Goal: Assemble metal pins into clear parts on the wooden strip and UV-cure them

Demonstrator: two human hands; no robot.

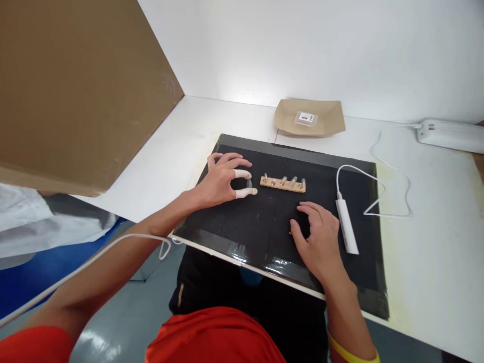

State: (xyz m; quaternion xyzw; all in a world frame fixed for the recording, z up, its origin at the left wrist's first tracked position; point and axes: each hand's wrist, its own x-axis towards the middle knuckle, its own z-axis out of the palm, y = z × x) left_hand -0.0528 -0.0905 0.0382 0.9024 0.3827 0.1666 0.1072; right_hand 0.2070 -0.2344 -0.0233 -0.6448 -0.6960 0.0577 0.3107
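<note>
Left hand [223, 179], finger cots on thumb and forefinger, pinching a small screw [250, 185] upright on the black mat [264, 222], just left of a wooden strip [283, 184] studded with five screws. Right hand [317, 237] resting palm-down on the mat nearer the body, fingers loosely spread, holding nothing, just left of a white power bank [347, 226] with its cable [381, 186] looping right. At the far edge of the white table [177, 146], a brown paper tray [310, 118] with a small clear packet [305, 118]. Far left, a large cardboard sheet [75, 85].
</note>
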